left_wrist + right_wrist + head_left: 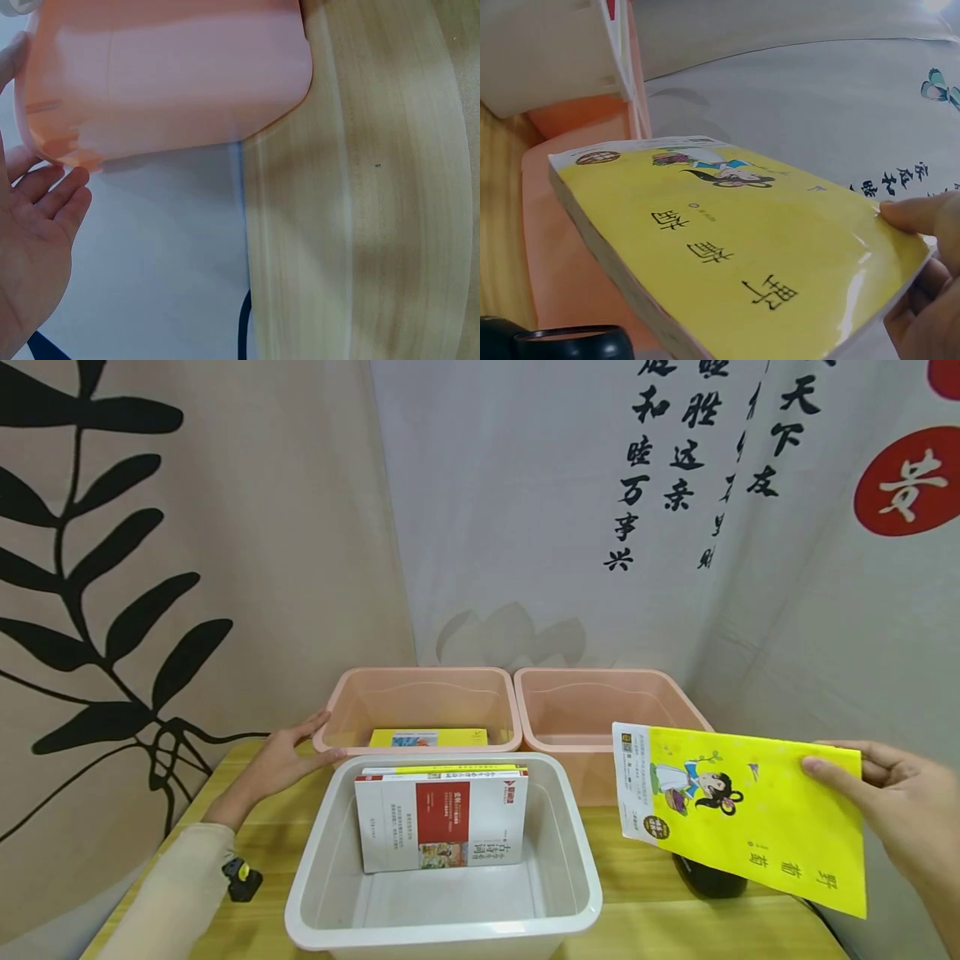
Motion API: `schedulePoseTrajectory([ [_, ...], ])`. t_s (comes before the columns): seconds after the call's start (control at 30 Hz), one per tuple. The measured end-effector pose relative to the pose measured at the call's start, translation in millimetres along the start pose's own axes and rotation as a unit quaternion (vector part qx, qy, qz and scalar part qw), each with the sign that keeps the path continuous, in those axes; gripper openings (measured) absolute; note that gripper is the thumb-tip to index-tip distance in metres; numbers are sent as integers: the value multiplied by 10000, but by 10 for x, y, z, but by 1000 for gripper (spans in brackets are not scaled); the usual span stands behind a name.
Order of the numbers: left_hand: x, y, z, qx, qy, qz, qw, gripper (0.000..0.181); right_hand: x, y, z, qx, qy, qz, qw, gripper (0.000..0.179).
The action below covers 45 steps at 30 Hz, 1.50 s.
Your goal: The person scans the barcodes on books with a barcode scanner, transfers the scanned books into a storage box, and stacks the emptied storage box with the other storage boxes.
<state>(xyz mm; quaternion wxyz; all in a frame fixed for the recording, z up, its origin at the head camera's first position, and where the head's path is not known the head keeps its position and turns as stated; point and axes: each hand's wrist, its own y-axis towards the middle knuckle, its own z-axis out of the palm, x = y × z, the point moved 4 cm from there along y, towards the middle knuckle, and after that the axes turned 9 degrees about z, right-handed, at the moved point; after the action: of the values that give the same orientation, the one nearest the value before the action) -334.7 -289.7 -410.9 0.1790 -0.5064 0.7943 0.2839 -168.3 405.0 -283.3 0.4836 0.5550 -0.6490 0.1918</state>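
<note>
My right hand pinches a yellow paperback book by its right edge, thumb on the cover. A cartoon girl and Chinese characters are printed on it. The book is raised in front of the right pink bin; the right wrist view shows its cover and page edges. My left hand touches the corner of the left pink bin, fingers loosely bent and spread. Its thumb is near the rim of the white bin. A white-and-red book leans inside the white bin, with yellow-edged books behind it.
Another yellow book lies in the left pink bin. A black rounded object sits on the wooden table, partly hidden under the held book. A printed cloth hangs behind the bins. A dark cable runs by the table's edge.
</note>
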Motion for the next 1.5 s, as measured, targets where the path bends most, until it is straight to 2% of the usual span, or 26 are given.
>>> schedulePoseTrajectory([
  [0.23, 8, -2, 7, 2, -5, -59, 10000, 98, -128, -37, 13, 138, -363, 528, 9979, 18],
  [0.37, 10, -7, 12, -22, -14, -73, 10000, 97, -219, -42, 44, 283, -857, 741, 9932, 5],
  [0.6, 12, -5, 13, -4, 18, -94, 10000, 97, -363, -71, 93, 481, -1347, 992, 9847, 46],
  [0.77, 15, 1, 15, -10, -13, -110, 9999, 97, -438, -99, 106, 551, -1512, 1284, 9786, 60],
  [0.9, 23, 9, 17, -9, 0, -96, 10000, 97, -492, -116, 104, 621, -1639, 1422, 9742, 63],
  [1.07, 22, 10, 2, 5, 26, -63, 10000, 96, -547, -111, 97, 589, -1756, 1471, 9716, 65],
  [1.2, 13, 9, -8, 20, 28, -85, 10000, 97, -562, -101, 103, 543, -1735, 1414, 9731, 66],
  [1.5, 7, -2, 1, 64, 7, -165, 9998, 98, -358, -50, 113, 523, -1333, 764, 9867, 40],
])
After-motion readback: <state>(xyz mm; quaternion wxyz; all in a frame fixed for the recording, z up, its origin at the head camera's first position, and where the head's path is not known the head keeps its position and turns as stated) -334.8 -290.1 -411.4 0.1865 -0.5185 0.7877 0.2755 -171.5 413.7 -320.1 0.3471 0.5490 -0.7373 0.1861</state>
